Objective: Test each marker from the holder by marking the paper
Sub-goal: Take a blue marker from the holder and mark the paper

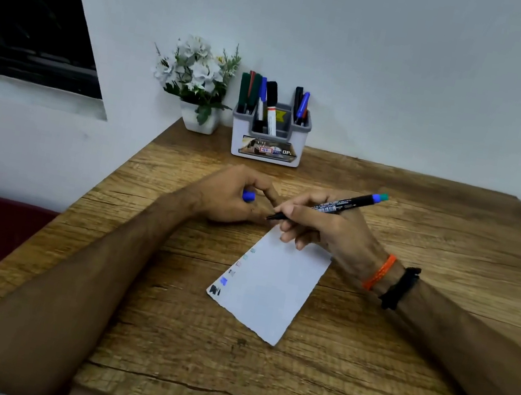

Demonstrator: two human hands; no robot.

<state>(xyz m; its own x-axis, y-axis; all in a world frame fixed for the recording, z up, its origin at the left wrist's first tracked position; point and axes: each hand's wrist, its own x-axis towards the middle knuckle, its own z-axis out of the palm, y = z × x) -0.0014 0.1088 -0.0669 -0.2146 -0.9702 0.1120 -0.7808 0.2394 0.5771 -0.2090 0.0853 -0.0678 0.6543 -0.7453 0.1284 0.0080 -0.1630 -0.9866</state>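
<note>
Centre of frame: I noted the right hand (pixel 326 233) with its grip pinching a black marker (pixel 327 206), tip pointing left at the top edge of the paper (pixel 271 286), blue-green end up toward the right. The left hand (pixel 235 196) had its grip curled round a blue cap (pixel 248 196), resting on the wooden surface (pixel 394 377) just beside the paper's upper corner. Colour swatches ran down the paper's left edge. Holder (pixel 268 136) with markers stood upper centre, beside a flower pot (pixel 200 118).

Wooden table (pixel 360 371) (paper (pixel 274 290), holder (pixel 266 144), flowerpot (pixel 199 120))
</note>
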